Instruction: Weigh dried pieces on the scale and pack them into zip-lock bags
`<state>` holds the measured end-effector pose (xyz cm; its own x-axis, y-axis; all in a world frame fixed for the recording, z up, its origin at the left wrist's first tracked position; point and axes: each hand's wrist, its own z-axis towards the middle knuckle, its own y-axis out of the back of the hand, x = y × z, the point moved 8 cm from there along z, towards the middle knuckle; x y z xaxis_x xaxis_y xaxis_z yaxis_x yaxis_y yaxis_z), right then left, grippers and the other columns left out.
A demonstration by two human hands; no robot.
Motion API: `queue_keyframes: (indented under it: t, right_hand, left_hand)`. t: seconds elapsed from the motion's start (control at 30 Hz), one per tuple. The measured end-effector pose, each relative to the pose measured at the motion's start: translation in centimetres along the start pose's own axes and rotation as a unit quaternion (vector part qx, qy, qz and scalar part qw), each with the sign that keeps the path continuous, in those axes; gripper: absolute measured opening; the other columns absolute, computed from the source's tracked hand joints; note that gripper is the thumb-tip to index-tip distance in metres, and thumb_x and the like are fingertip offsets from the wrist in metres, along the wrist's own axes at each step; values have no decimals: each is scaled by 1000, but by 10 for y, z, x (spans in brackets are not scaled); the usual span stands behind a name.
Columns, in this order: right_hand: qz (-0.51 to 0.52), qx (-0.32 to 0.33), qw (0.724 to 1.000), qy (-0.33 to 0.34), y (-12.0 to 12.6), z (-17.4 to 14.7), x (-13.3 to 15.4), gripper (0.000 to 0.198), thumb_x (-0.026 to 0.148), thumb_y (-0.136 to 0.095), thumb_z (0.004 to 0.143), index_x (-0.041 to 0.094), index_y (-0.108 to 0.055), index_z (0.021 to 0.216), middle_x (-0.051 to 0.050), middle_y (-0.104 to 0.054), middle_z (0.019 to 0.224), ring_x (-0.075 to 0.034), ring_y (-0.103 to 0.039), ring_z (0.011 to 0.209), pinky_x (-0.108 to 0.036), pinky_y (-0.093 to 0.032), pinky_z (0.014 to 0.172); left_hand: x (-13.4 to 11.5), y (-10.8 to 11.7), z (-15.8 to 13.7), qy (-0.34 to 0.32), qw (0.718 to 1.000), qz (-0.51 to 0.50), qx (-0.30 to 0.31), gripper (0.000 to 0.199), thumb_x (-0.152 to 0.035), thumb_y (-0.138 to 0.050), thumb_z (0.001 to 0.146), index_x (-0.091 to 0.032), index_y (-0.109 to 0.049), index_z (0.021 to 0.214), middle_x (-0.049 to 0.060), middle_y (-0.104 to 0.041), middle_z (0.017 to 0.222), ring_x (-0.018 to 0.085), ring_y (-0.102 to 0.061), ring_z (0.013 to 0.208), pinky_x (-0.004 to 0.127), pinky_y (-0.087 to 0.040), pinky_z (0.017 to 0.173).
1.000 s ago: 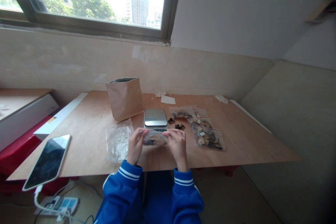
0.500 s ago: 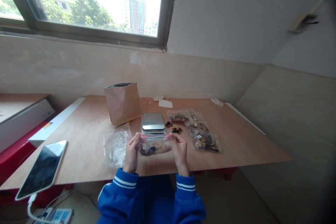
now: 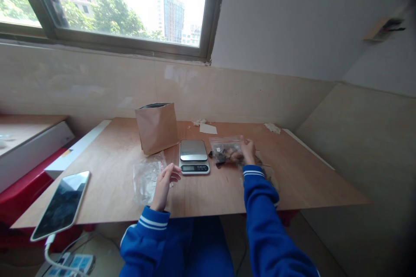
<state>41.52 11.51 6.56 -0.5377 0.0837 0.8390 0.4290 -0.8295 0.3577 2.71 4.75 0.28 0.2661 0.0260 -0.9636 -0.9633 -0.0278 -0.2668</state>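
My right hand (image 3: pixel 248 149) is closed on the right end of a clear zip-lock bag (image 3: pixel 227 148) filled with dark and tan dried pieces that look like wood ear mushroom. The bag hangs over the right part of the table, beside the kitchen scale (image 3: pixel 194 150). My left hand (image 3: pixel 168 177) holds nothing, its fingers loosely bent and apart at the scale's lower left corner. Left of that hand lies a pile of clear plastic bags (image 3: pixel 146 178). Other filled bags (image 3: pixel 269 174) lie partly hidden under my right hand and sleeve.
A brown paper bag (image 3: pixel 157 127) stands open behind the plastic pile. White paper (image 3: pixel 208 128) and scraps lie along the back. On the left, a phone (image 3: pixel 61 203) with a cable attached sits by the table's edge. A wall closes off the right side.
My right hand has carried the filled bag from in front of the scale to the right side. The left hand has let go of it and stayed near the scale. The scale's display is now uncovered.
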Motion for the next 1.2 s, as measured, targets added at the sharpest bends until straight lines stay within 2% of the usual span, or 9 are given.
queue_keyframes:
  t: [0.1, 0.13, 0.2, 0.27, 0.43, 0.67, 0.77, 0.93, 1.2]
  right_hand:
    - [-20, -38, 994, 101, 0, -42, 14, 31, 40, -47, 90, 13, -62, 92, -20, -64, 100, -29, -57, 101, -44, -42, 90]
    - [-28, -10, 985, 169, -6, -63, 20, 27, 35, -42, 92, 15, -61, 91, -16, -64, 95, -27, -56, 96, -43, -42, 89]
    - [-47, 110, 954, 274, -28, -106, 23, 24, 29, -40, 93, 19, -60, 85, -9, -62, 86, -23, -55, 86, -39, -43, 84]
    - [-87, 144, 939, 300, -38, -134, 11, 23, 28, -41, 92, 19, -61, 86, -9, -60, 88, -23, -53, 86, -38, -44, 82]
    - [-198, 142, 921, 304, -50, -148, -10, 34, 39, -58, 84, 20, -60, 112, -13, -54, 118, -29, -49, 103, -40, -43, 82]
    - [-251, 175, 909, 284, -48, -134, -9, 15, 30, -54, 88, 20, -63, 96, -9, -55, 98, -22, -51, 85, -32, -40, 71]
    - [-208, 203, 918, 269, -42, -131, -16, 11, 24, -53, 87, 20, -61, 91, -7, -55, 95, -22, -52, 84, -32, -42, 73]
    - [-60, 216, 949, 219, -30, -128, -26, 11, 18, -46, 84, 19, -57, 81, -7, -54, 89, -21, -58, 80, -35, -48, 76]
    - [-18, 198, 962, 188, -22, -134, -8, 11, 20, -49, 82, 19, -60, 82, -8, -56, 89, -21, -59, 74, -35, -50, 71]
  left_hand:
    - [-3, 2, 5, -8, 1000, -1, -2, 37, -51, -60, 80, -15, -66, 74, 4, -68, 73, 13, -59, 64, 24, -45, 62]
    - [-3, 3, 7, -9, 1000, 0, -4, 38, -52, -60, 80, -15, -66, 73, 4, -67, 73, 13, -59, 64, 24, -45, 62]
    - [-1, 5, 9, -5, 1000, 2, -9, 38, -52, -60, 80, -15, -66, 74, 4, -67, 73, 13, -59, 64, 24, -45, 61]
    - [3, 8, 10, 3, 1000, 3, -17, 39, -53, -60, 79, -15, -65, 74, 4, -67, 73, 13, -59, 64, 24, -45, 61]
    - [11, 14, 6, 24, 999, 3, -32, 42, -56, -62, 76, -14, -64, 74, 4, -66, 72, 13, -59, 63, 24, -44, 59]
    - [10, 23, 7, 29, 999, -10, -45, 43, -57, -62, 75, -14, -63, 75, 3, -64, 72, 14, -58, 62, 24, -44, 57]
    - [8, 28, 9, 26, 998, -13, -57, 44, -58, -64, 72, -14, -63, 74, 4, -64, 71, 14, -58, 62, 25, -44, 58]
    - [10, 34, 10, 31, 997, -19, -68, 45, -59, -66, 68, -14, -63, 72, 4, -64, 70, 14, -58, 61, 25, -44, 58]
    - [13, 41, 10, 37, 996, -13, -78, 43, -57, -66, 69, -14, -62, 73, 3, -64, 71, 14, -58, 61, 25, -43, 57]
